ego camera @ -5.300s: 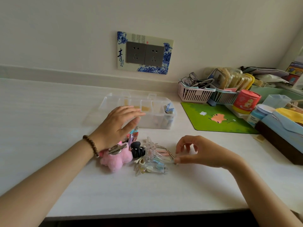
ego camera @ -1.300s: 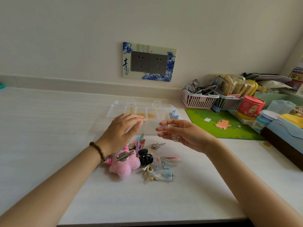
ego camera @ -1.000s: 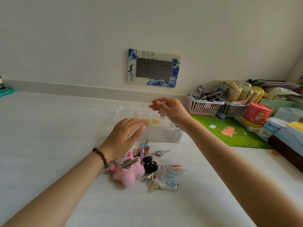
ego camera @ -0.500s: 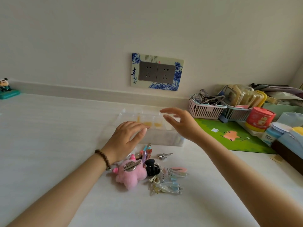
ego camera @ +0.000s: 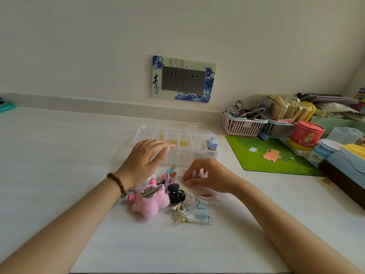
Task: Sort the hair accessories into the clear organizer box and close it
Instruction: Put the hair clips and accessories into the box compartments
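While the left hand (ego camera: 145,163) is spread flat, fingers loose, against the near wall of the clear box (ego camera: 197,144), a thin metal clip (ego camera: 193,178) is pinched by the right hand (ego camera: 209,175) just above the table (ego camera: 59,155). Remaining clips (ego camera: 194,211) are heaped nearer, beside a pink plush (ego camera: 151,202).

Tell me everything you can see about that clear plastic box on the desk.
The clear box is a long, see-through plastic organizer split by thin walls into small compartments. It lies open on the white desk near the wall, two latch tabs along its far edge. Some far compartments look yellowish; the right end holds a small blue and white item. The left hand rests its fingers on the front left part.
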